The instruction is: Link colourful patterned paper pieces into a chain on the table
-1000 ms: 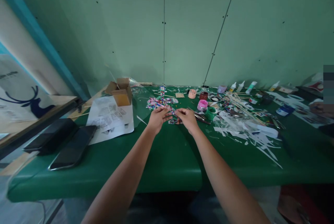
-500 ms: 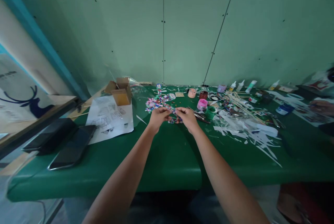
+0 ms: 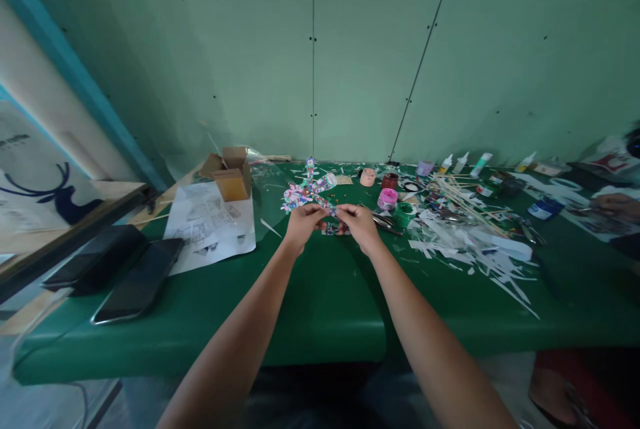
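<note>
Between my two hands is a multicoloured patterned craft piece [image 3: 299, 197] with several arms sticking out, seemingly covered in small paper bits. My left hand [image 3: 303, 225] pinches its near arm from the left, thumb and fingers together. Close beside it, my right hand [image 3: 361, 223] pinches the same near part from the right. One arm of the piece points up toward the wall, and another ends in a pale round tip. Just beneath my fingertips lies another patterned bit [image 3: 334, 229], partly hidden by them.
Right of my hands stand a pink paint jar [image 3: 387, 199], a green jar [image 3: 404, 214] and a dark red jar [image 3: 390, 181]. Paper strips [image 3: 470, 249] and thin sticks lie beyond. At left are printed sheets [image 3: 210, 225], an opened cardboard box [image 3: 235, 182] and a phone [image 3: 140, 282]. Another person's hand [image 3: 617, 205] is far right.
The craft piece has tilted and shifted slightly to the right, with its upright arm and pale tip moved right. Both my hands stay nearly in place, still pinching.
</note>
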A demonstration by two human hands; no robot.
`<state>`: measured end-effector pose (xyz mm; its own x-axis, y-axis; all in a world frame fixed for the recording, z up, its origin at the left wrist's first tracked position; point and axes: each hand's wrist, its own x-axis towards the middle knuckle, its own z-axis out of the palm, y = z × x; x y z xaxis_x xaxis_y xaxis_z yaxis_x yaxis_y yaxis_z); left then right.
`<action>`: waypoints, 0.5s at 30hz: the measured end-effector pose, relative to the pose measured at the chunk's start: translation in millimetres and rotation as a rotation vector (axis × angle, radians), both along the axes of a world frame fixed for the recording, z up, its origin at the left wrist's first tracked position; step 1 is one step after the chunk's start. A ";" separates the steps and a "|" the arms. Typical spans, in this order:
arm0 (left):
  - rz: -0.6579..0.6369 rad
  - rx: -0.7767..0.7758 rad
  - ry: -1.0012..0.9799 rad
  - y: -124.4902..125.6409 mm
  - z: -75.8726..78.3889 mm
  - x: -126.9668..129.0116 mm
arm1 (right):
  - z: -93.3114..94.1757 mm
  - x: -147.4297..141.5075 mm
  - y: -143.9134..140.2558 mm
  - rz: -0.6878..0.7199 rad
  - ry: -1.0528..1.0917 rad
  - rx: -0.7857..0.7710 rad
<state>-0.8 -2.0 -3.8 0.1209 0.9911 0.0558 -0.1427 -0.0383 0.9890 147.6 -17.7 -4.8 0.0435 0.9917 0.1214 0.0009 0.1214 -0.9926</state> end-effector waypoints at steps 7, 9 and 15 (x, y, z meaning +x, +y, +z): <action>0.024 0.017 -0.012 -0.6 0.1 2.1 | -1.1 0.7 0.8 0.003 -0.025 0.013; 0.036 0.029 0.007 -0.4 -0.5 2.4 | -2.1 0.3 0.9 0.021 -0.037 0.029; 0.047 0.039 -0.006 1.3 -0.5 0.7 | -5.6 4.0 4.5 0.011 -0.195 0.108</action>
<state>-0.1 -0.7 -4.3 0.0735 0.9928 0.0950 -0.1459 -0.0835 0.9858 151.6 -13.2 -10.4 -0.0018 0.9727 0.2321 0.1899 0.2282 -0.9549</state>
